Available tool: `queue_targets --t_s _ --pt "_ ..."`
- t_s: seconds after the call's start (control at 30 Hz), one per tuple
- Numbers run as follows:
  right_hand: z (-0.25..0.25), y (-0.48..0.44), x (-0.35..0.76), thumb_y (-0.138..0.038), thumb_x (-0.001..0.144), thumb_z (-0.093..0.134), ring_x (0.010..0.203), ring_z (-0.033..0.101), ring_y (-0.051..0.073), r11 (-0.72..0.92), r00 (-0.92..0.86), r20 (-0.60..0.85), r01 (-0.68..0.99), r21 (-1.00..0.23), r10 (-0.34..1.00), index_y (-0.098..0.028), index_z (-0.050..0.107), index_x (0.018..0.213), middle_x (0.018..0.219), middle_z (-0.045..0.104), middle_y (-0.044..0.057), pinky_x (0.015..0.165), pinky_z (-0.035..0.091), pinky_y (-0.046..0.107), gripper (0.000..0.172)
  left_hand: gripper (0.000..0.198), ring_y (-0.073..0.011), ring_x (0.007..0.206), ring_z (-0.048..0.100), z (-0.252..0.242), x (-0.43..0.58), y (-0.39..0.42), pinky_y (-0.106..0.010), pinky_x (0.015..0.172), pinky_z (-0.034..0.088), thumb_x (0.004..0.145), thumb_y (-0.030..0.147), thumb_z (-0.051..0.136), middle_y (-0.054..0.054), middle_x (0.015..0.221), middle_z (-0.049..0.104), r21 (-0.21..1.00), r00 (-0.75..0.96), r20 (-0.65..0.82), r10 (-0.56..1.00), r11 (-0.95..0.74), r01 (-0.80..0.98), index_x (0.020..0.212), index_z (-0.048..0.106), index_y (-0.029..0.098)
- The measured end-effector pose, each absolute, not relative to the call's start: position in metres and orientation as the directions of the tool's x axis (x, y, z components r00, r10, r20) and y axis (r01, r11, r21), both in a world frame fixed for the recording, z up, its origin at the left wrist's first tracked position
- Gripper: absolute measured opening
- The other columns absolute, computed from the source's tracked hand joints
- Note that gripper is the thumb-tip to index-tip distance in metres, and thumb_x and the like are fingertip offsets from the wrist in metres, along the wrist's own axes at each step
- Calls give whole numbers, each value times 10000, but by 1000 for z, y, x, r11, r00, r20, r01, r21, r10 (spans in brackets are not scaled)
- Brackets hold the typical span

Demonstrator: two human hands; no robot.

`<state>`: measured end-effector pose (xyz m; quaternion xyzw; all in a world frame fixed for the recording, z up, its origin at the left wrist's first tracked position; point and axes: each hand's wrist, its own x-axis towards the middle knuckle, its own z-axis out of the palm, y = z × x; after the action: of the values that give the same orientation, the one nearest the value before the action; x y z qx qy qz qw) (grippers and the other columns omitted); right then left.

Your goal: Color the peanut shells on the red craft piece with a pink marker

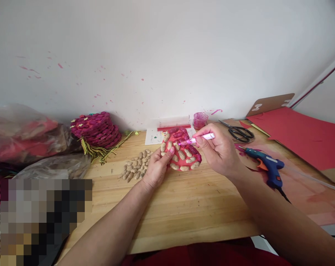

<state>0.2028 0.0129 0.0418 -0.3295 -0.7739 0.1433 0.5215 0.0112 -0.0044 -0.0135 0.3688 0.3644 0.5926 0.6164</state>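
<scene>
Seen from the head camera, the left hand (156, 168) rests on the wooden table (184, 210) and grips the left edge of a red piece (181, 159) covered with peanut shells, the thumb on top and the fingers curled under it. The piece is tilted up off the table towards the person, in the middle of the table near the wall. The shells along its top and right edge are painted dark pink; the rest are plain. The right hand (218, 151) is closed around a thin brush (197, 139) with a white handle stained pink, pinched between thumb and fingers, its tip touching the shells near the top of the piece. Just left of the left hand a loose heap of peanuts (135, 168) lies on the table. Further left, a stack of dark pink pieces (97, 129) sits by the wall, with plastic bags (26, 133) beside it. Behind the red piece are a white sheet (153, 136) and a small cup (200, 120) smeared pink. To the right of the right hand lie black scissors (239, 132), a blue glue gun (267, 164) and a large sheet of red paper (303, 135). The white wall (156, 55) carries pink splashes.
</scene>
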Motion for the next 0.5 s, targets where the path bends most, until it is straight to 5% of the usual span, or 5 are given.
queue_targets --t_s 0.5 --pt "42 12 201 -310 1040 574 791 648 181 740 -228 711 326 -588 665 -227 619 995 885 677 31 725 503 344 105 429 -135 616 644 -26 5 -3 -244 602 526 742 502 904 -28 769 746 937 62 31 998 -8 -349 943 740 160"
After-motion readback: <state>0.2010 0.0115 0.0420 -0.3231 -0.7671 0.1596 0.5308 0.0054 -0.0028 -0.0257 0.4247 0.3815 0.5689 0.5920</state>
